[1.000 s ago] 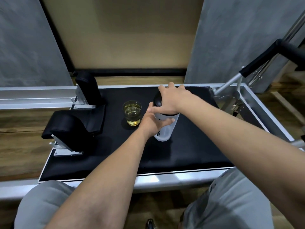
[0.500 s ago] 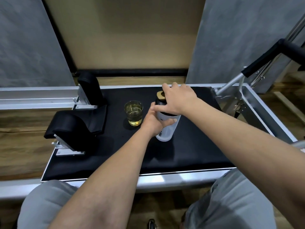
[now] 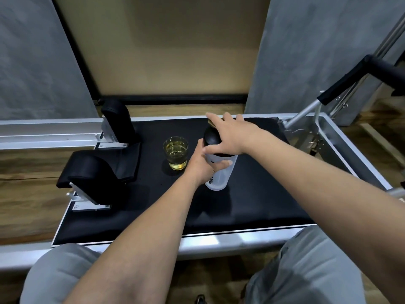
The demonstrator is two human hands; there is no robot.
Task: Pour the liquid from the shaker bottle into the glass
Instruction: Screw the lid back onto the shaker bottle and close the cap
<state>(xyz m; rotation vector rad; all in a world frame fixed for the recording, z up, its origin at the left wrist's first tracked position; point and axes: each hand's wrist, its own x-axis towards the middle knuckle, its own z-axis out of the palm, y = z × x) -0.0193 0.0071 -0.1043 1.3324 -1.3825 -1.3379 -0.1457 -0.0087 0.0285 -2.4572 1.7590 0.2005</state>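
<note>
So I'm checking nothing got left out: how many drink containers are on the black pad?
2: a glass of yellow liquid left of centre, and the shaker bottle right beside it, gripped by the left hand.
</note>
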